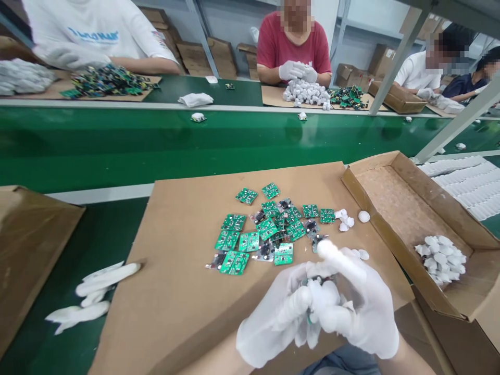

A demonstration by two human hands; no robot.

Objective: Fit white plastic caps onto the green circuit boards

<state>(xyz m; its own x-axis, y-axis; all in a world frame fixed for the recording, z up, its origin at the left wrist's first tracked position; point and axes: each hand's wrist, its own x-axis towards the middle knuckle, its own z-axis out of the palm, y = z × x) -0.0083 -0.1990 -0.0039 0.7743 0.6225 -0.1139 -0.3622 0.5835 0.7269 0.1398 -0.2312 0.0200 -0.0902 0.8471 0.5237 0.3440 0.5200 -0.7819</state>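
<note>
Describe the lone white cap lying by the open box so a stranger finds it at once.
Start at the brown cardboard sheet with the green circuit boards. Go right toward the open box. Just before its wall lies one round white cap, alone, unlike the clustered white pieces beside it.

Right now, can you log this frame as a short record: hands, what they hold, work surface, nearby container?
left hand: white-gloved left hand, closed on the part
right hand: white-gloved right hand, closed on the part, index finger raised
held: small white plastic part
surface: brown cardboard sheet with loose green circuit boards
container: open cardboard box holding white plastic caps
</note>
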